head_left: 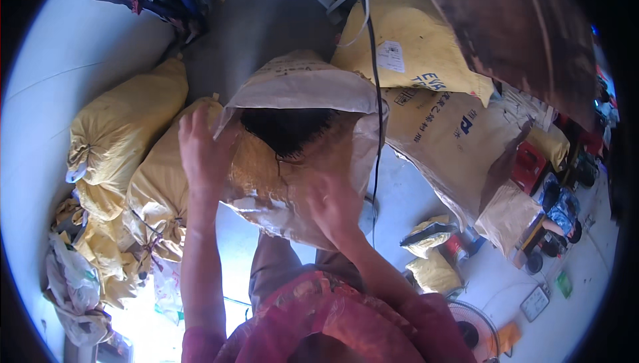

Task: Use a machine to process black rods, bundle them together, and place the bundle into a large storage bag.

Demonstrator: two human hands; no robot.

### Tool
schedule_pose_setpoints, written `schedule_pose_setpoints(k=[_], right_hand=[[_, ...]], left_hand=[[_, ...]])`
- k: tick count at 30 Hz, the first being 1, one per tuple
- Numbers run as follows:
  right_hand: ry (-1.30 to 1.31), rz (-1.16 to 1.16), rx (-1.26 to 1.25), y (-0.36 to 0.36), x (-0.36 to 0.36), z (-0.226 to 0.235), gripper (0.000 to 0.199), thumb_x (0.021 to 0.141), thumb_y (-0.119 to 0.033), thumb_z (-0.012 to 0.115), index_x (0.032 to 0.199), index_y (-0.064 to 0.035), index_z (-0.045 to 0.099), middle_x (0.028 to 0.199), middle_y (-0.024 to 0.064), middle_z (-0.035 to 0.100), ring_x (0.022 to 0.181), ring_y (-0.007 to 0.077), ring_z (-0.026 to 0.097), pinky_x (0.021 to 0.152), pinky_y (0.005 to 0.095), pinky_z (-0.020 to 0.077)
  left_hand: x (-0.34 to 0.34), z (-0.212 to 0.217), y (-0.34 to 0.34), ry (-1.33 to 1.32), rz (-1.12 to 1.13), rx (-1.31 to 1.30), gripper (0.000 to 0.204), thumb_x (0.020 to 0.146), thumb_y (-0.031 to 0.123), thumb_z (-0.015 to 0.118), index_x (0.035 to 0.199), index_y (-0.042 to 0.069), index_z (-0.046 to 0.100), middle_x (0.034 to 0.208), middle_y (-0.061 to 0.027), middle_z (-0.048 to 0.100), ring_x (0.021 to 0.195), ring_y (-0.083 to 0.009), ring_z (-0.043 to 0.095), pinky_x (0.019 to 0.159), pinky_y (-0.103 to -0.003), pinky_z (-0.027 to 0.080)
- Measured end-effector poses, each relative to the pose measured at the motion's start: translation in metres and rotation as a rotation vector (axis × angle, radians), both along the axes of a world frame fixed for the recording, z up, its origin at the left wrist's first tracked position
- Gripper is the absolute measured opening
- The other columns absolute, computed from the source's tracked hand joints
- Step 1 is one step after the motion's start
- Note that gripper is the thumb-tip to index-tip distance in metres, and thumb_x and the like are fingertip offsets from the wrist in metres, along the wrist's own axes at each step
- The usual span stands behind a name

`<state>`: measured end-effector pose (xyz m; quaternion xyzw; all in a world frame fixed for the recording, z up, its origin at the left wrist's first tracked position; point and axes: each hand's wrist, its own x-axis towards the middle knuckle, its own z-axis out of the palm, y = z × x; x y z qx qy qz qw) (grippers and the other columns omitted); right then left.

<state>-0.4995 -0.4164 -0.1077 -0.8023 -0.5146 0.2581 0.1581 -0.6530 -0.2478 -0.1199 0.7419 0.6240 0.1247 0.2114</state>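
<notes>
Item: open sack [299, 97], pale woven plastic, mouth gaping toward the camera, dark inside, a golden inner face showing; it stands tilted between the person's knees on the floor [399, 196], just beside tied yellow sacks [126, 130] at left and printed yellow sacks [426, 57] behind and to the right. Left hand [203, 150]: fingers spread flat on the sack's left edge near the mouth, pressing rather than pinching, so the grip is open and has hold of nothing firmly. Right hand [336, 203]: laid over the lower front wall, blurred; whether its grip closes on the fabric I cannot tell. Black cable [376, 97]: hangs from above straight across the sack's right rim. Hazards, as judged: with only flat palms on slick fabric, the sack may slump or tip forward and spill its contents; the floppy mouth may fold shut; the cable may snag on the rim if the sack is pulled. Nearby: small yellow bags [429, 233], a fan [476, 326], crumpled plastic [73, 283].
</notes>
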Motion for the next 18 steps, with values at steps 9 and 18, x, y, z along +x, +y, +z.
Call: schedule_pose_setpoints(k=[9, 18], right_hand=[[-0.005, -0.506, -0.569, -0.054, 0.032, 0.015, 0.058, 0.061, -0.047, 0.065, 0.094, -0.0017, 0.052, 0.081, 0.014, 0.057, 0.078, 0.032, 0.056, 0.07, 0.0388, 0.0433], [0.301, -0.541, -0.707, -0.033, 0.032, -0.018, 0.052, 0.061, -0.043, 0.062, 0.082, 0.0042, 0.058, 0.076, 0.0202, 0.061, 0.08, 0.0335, 0.059, 0.069, 0.04, 0.044]], left_hand=[[0.024, -0.022, -0.014, 0.135, 0.061, 0.034, 0.031, 0.071, 0.024, 0.061, 0.094, 0.005, 0.051, 0.087, -0.0143, 0.053, 0.083, -0.032, 0.051, 0.069, -0.042, 0.042], [0.034, -0.012, -0.021, 0.093, 0.058, -0.346, 0.032, 0.075, 0.032, 0.06, 0.09, 0.006, 0.05, 0.072, -0.017, 0.059, 0.07, -0.0374, 0.056, 0.059, -0.045, 0.043]])
